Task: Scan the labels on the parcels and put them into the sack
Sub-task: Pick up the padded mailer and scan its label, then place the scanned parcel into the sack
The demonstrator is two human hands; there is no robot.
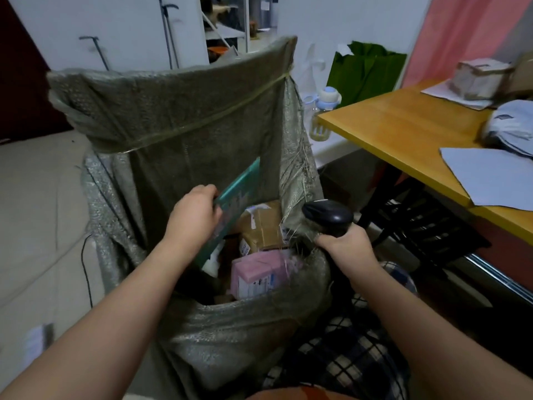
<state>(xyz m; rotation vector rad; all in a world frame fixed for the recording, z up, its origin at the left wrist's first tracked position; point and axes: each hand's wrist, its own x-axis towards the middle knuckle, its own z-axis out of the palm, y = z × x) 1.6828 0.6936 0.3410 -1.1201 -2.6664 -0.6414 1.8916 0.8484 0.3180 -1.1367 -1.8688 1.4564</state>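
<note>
Fingers (208, 191) of the left hand (193, 217) were curled round the near edge of a flat teal rectangular parcel (240, 194), with the fingertips hidden behind it. The parcel was tilted. Its lower end sat down inside the mouth of a grey-green woven plastic sack (184, 116) and its upper end leaned towards the sack's raised back wall. Blur hid any label on it.

The right hand (346, 248) was wrapped tightly round the handle of a black handheld barcode scanner (327, 215), fingers pressed together. The scanner's rounded head stood just above the sack's right rim, near the frayed edge of the weave.

Inside the sack, below the teal parcel, lay a brown cardboard box (264, 226) sealed with tape and bearing a white label. In front of it, touching it, lay a pink wrapped parcel (259, 274), also labelled. The sack stood open on the floor between both forearms, its far side folded up high.

To the right stood a yellow wooden table (403, 128) carrying white paper sheets (490, 180), a pale blue plastic mailer bag (513, 125) and a small taped carton (476, 79). A clear baby bottle with a blue cap (324, 108) stood beyond the table's corner, and a green paper bag (366, 73) leaned against the wall behind it. Checked dark fabric (346, 359) lay under the right forearm.
</note>
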